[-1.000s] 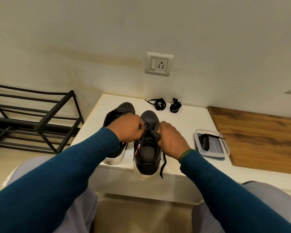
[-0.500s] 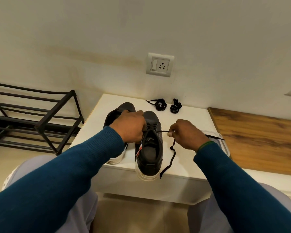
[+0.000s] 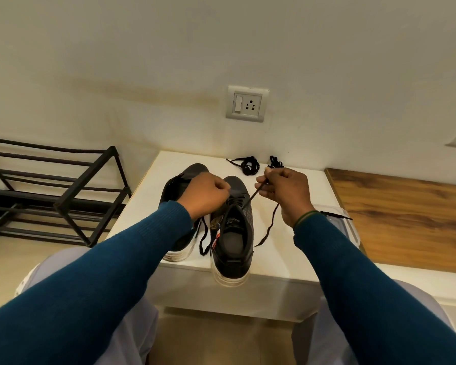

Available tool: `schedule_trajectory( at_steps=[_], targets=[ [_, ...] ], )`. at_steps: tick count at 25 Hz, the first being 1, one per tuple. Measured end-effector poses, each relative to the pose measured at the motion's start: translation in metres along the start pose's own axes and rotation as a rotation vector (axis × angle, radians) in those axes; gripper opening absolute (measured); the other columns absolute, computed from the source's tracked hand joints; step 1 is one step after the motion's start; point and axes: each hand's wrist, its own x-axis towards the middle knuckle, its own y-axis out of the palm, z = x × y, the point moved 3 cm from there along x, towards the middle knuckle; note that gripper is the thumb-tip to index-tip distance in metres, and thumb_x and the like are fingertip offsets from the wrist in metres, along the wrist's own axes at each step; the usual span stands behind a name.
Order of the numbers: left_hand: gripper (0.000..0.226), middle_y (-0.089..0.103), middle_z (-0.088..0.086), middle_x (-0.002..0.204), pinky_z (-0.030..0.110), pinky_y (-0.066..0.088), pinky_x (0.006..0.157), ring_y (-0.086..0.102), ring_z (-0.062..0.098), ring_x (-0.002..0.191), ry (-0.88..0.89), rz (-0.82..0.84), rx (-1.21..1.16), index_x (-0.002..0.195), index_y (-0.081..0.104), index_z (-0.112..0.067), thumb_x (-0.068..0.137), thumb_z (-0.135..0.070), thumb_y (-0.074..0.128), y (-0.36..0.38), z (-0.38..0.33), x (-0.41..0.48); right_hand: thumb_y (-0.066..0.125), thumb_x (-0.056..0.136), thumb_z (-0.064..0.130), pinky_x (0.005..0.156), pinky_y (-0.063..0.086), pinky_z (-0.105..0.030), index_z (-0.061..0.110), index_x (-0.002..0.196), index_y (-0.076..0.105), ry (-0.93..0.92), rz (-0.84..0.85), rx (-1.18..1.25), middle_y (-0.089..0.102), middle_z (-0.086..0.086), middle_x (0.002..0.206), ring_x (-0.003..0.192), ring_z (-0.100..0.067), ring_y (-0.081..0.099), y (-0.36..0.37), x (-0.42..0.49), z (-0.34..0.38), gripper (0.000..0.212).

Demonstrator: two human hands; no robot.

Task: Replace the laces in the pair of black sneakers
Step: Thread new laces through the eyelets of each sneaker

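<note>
sneakers: 2, black with white soles, both on the white table (image 3: pixel 287 262), toes pointing at the far wall
left sneaker (image 3: pixel 181 180): partly hidden behind the left arm
right sneaker (image 3: pixel 233 238): just beside it, heel hanging over the table's near edge
lace (image 3: pixel 251 196): 1, black, threaded in the right sneaker; one part runs taut up to the right hand, its tail drops to the table right of the shoe; another end lies between the two shoes
right hand (image 3: pixel 284 193): raised over the far right of the shoe, thumb and fingers pinching the lace
left hand (image 3: pixel 206 196): fingers curled at the shoe's laced front; can't tell what they grip
spare laces: 2 black bundles, left bundle (image 3: pixel 249 166) and right bundle (image 3: pixel 275 162), far side of the table near the wall
plastic box (image 3: pixel 352 230): 1, clear, right edge of the table, mostly behind the right arm
shoe rack (image 3: pixel 63 196): 1, black metal, on the left
wall socket (image 3: pixel 247 106): 1, above the table
wooden board (image 3: pixel 406 219): 1, on the right
</note>
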Motion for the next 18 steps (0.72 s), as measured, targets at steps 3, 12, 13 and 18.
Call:
schedule_trajectory(
  at_steps=[3,12,13,18],
  targets=[
    [0.016,0.071,0.008,0.11,0.034,0.061,0.085,0.074,0.018,0.088,-0.005,-0.124,-0.577,0.109,0.069,-0.009,0.099,-0.007,0.058,-0.005,-0.013,-0.001,0.042,0.097,-0.005,0.06,0.059,-0.036,0.004,0.121,0.047,0.054,0.003,0.152,0.067,-0.018,0.096,0.059,-0.022,0.064,0.013,0.004,-0.001,0.026],
    [0.054,0.072,0.011,0.102,0.04,0.061,0.072,0.065,0.015,0.058,0.137,0.174,-0.286,0.143,0.051,-0.021,0.095,-0.003,0.065,-0.008,-0.017,0.007,0.059,0.095,0.001,0.048,0.048,-0.023,0.006,0.106,0.063,-0.089,0.289,-0.155,0.063,-0.011,0.076,0.055,-0.013,0.055,0.042,-0.006,-0.004,0.013],
    [0.052,0.074,0.011,0.093,0.038,0.061,0.072,0.067,0.016,0.059,0.129,0.163,-0.265,0.141,0.052,-0.018,0.092,-0.005,0.068,-0.011,-0.016,0.007,0.056,0.095,-0.001,0.049,0.048,-0.024,0.01,0.109,0.06,-0.135,0.305,-0.213,0.064,-0.01,0.079,0.056,-0.013,0.056,0.041,-0.005,-0.003,0.018],
    [0.057,0.075,-0.001,0.069,0.019,0.049,0.076,0.074,0.012,0.072,0.169,0.131,0.107,0.134,0.055,-0.02,0.083,-0.02,0.08,-0.022,-0.015,0.006,0.059,0.092,0.001,0.082,0.052,-0.021,0.016,0.127,0.065,-0.376,0.484,-0.658,0.071,-0.002,0.111,0.093,-0.009,0.066,0.048,-0.009,-0.002,0.039]
  ],
)
